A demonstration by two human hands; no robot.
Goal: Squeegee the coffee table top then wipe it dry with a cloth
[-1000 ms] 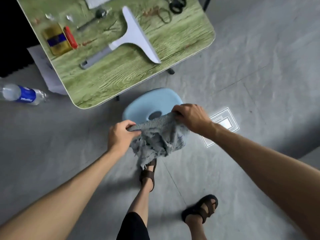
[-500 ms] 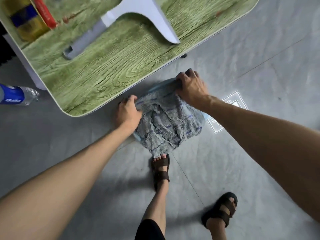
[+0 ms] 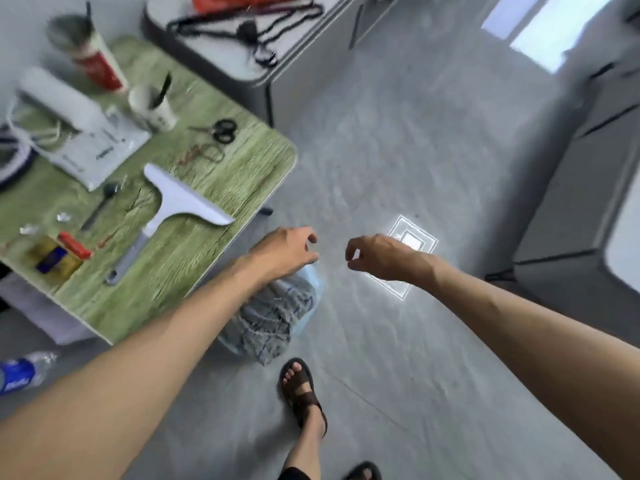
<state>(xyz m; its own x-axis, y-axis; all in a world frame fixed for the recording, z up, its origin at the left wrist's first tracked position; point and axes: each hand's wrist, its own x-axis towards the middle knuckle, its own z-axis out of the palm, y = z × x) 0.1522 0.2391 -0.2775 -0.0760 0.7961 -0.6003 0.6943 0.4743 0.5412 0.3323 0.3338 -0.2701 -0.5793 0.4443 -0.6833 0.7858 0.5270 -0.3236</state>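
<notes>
Left hand (image 3: 287, 252) and right hand (image 3: 377, 256), empty and loosely curled, hover by a frayed grey cloth (image 3: 270, 317) draped over a pale blue plastic stool (image 3: 314, 289); overhanging, it could slide off.

One wide-angle camera, worn on the person's head, looks steeply down and forward from well above the green tabletop (image 3: 180, 278), which lies at the left of the view. The grey floor (image 3: 398, 161) fills the rest.
</notes>
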